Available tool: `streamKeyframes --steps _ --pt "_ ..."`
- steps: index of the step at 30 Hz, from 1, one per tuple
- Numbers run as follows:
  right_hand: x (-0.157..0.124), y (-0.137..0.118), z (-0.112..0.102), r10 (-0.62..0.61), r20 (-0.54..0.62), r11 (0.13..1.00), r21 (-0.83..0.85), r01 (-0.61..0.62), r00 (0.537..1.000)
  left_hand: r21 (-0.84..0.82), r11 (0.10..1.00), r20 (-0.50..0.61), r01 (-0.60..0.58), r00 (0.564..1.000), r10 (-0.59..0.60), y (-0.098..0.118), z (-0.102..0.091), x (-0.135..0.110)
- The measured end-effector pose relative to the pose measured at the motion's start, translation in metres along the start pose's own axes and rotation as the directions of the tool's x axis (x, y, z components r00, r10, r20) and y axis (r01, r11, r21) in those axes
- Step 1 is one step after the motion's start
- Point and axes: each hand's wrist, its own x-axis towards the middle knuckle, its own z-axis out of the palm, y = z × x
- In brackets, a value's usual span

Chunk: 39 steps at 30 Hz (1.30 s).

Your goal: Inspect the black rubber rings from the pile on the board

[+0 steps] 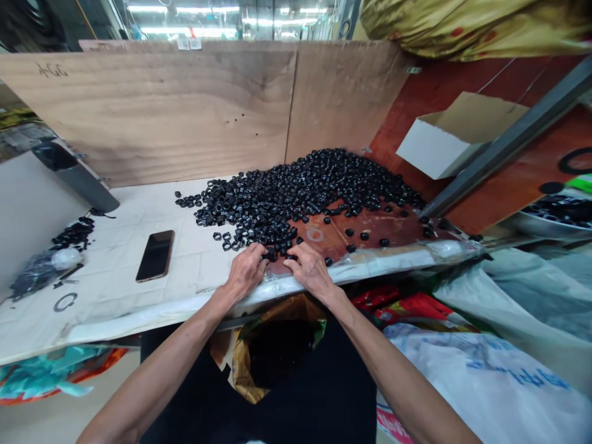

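Observation:
A broad heap of small black ring-like pieces (277, 197) lies over the worktop, thinning toward the front edge. My left hand (246, 269) rests at the heap's near tip, its fingers curled inward; what they hold, if anything, is hidden. Across a narrow gap my right hand (311, 269) is bent with thumb and forefinger close together around a small black piece (291, 256). Several more pieces sit between the two hands. Below them, over my lap, an open yellow-brown bag (244, 367) gapes with a dark inside.
A phone (156, 256) lies on the left, near a flat grey ring (65, 301) and a small pile of black pieces (74, 234). Plywood boards (194, 117) wall the back. An open carton (437, 145) hangs at right beside a slanted metal bar (509, 139). White sacks (476, 376) lie lower right.

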Motion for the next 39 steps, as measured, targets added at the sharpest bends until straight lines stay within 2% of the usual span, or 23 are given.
streamKeyframes --steps 2,4,6,8,11,12,14,16,19,24,27,31,33,36,39 --pt "0.001 -0.006 0.002 0.009 0.014 0.999 0.042 -0.009 1.0 -0.081 0.997 -0.011 0.014 1.0 -0.015 -0.001 -0.002 0.0" --pt "0.003 -0.011 0.006 0.055 0.006 0.989 0.138 -0.055 0.998 -0.251 0.965 -0.016 0.078 0.996 -0.085 -0.003 -0.003 0.0" --pt "0.005 -0.017 0.009 0.142 0.025 0.937 0.319 -0.143 0.99 -0.479 0.86 0.018 0.176 0.981 -0.191 -0.003 -0.006 0.0" --pt "0.008 -0.022 0.012 0.236 0.084 0.808 0.537 -0.243 0.968 -0.669 0.704 0.078 0.241 0.964 -0.255 -0.001 -0.008 0.001" --pt "0.011 -0.031 0.013 0.292 0.17 0.578 0.753 -0.315 0.941 -0.81 0.512 0.157 0.286 0.947 -0.281 0.005 -0.014 0.003" --pt "0.012 -0.033 0.013 0.286 0.176 0.531 0.789 -0.308 0.942 -0.831 0.467 0.178 0.303 0.94 -0.292 0.006 -0.015 0.003" --pt "0.012 -0.035 0.013 0.257 0.151 0.495 0.827 -0.264 0.955 -0.848 0.414 0.211 0.332 0.926 -0.312 0.009 -0.018 0.004" --pt "0.01 -0.034 0.015 0.248 0.103 0.519 0.826 -0.222 0.963 -0.846 0.418 0.205 0.331 0.926 -0.318 0.009 -0.019 0.004" --pt "0.007 -0.031 0.02 0.259 0.071 0.587 0.78 -0.216 0.963 -0.828 0.472 0.162 0.301 0.936 -0.312 0.009 -0.017 0.004" --pt "0.004 -0.03 0.023 0.233 0.012 0.671 0.722 -0.169 0.972 -0.821 0.476 0.191 0.316 0.937 -0.293 0.012 -0.012 0.001" --pt "0.004 -0.034 0.021 0.253 0.008 0.7 0.688 -0.189 0.967 -0.806 0.537 0.123 0.25 0.957 -0.262 0.01 -0.009 -0.001" --pt "0.006 -0.038 0.018 0.24 -0.01 0.785 0.59 -0.187 0.971 -0.747 0.643 0.047 0.169 0.978 -0.202 0.006 -0.007 -0.003" --pt "0.006 -0.038 0.018 0.235 0.003 0.784 0.59 -0.192 0.972 -0.728 0.669 0.034 0.152 0.982 -0.187 0.006 -0.007 -0.003" --pt "0.005 -0.035 0.018 0.214 0.001 0.759 0.629 -0.167 0.977 -0.738 0.656 0.038 0.158 0.98 -0.194 0.009 -0.008 -0.002" --pt "0.004 -0.032 0.018 0.141 -0.087 0.779 0.625 -0.056 0.986 -0.783 0.587 0.082 0.208 0.969 -0.234 0.012 -0.007 -0.001"
